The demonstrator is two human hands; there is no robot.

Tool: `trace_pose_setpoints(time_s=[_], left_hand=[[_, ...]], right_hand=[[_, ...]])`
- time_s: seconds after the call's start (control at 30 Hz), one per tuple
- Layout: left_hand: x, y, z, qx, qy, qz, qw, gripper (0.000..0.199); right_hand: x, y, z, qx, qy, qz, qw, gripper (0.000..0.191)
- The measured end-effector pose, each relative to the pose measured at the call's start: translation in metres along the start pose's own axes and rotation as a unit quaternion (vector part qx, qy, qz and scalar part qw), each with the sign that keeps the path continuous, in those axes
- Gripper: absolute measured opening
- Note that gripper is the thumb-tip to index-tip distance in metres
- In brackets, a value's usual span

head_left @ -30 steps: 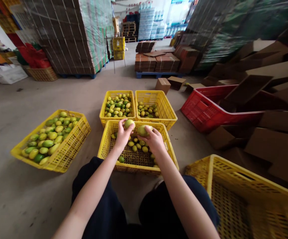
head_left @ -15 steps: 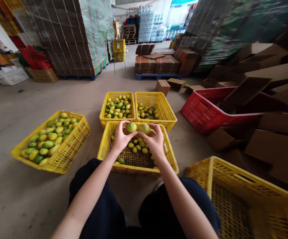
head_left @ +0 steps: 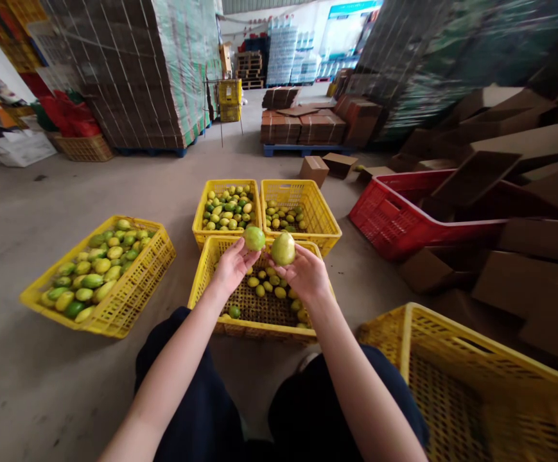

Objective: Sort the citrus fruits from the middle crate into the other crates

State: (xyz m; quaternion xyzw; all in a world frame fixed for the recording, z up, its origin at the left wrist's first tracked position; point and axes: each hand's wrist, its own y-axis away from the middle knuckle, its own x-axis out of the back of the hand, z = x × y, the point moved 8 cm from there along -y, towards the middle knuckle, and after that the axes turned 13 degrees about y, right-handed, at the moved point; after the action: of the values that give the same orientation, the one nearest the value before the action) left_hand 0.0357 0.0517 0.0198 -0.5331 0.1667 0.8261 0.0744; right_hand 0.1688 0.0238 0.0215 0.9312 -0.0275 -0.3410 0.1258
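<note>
My left hand (head_left: 230, 269) holds a green lemon (head_left: 254, 239) in its fingertips. A paler, yellow-green lemon (head_left: 283, 249) rests in the curled fingers of my right hand (head_left: 311, 274), palm turned up. Both fruits are held side by side, slightly apart, above the near yellow crate (head_left: 269, 328). Inside that crate lie loose lemons (head_left: 281, 292), mostly toward its right side; my hands and wrists hide part of it. Just behind stand two more yellow crates: the left one (head_left: 196, 215) holds many lemons, the right one (head_left: 324, 208) fewer.
A tilted-looking yellow crate (head_left: 137, 292) full of green and yellow lemons sits on the floor at left. At right are a large yellow crate (head_left: 481, 350), a red crate (head_left: 389, 218) and piled cardboard boxes (head_left: 524, 276). Flattened cartons (head_left: 322, 125) on a blue pallet stand farther back.
Both hands have rolled outward, turning the palms up. The lemons have turned in the fingers, and the right one shows more of its surface. The crates stay put.
</note>
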Motion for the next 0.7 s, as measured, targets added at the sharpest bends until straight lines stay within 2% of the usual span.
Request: trace_pose_setpoints(time_s=[0.17,0.27,0.37,0.47,0.63,0.7], left_hand=[[-0.006,0.003,-0.004,0.048,0.044,-0.018,0.998,0.029],[0.005,-0.002,-0.009,0.052,0.047,0.023,0.997,0.023],[0.027,-0.01,-0.028,0.084,0.022,0.09,0.992,0.016],[0.058,-0.009,-0.062,0.135,-0.017,0.167,0.976,0.016],[0.111,0.019,-0.114,0.189,-0.088,0.257,0.944,0.011],[0.12,0.024,-0.124,0.189,-0.095,0.263,0.941,0.009]], right_hand=[[-0.002,0.004,0.001,-0.013,0.005,-0.006,1.0,0.021],[0.003,0.005,-0.001,-0.018,0.003,0.018,1.0,0.02],[0.012,0.002,-0.002,-0.028,-0.028,0.048,0.998,0.022],[0.025,0.0,0.005,-0.061,-0.085,0.083,0.991,0.02],[0.039,-0.001,0.019,-0.117,-0.107,0.117,0.98,0.01],[0.041,0.001,0.019,-0.127,-0.124,0.125,0.976,0.01]])
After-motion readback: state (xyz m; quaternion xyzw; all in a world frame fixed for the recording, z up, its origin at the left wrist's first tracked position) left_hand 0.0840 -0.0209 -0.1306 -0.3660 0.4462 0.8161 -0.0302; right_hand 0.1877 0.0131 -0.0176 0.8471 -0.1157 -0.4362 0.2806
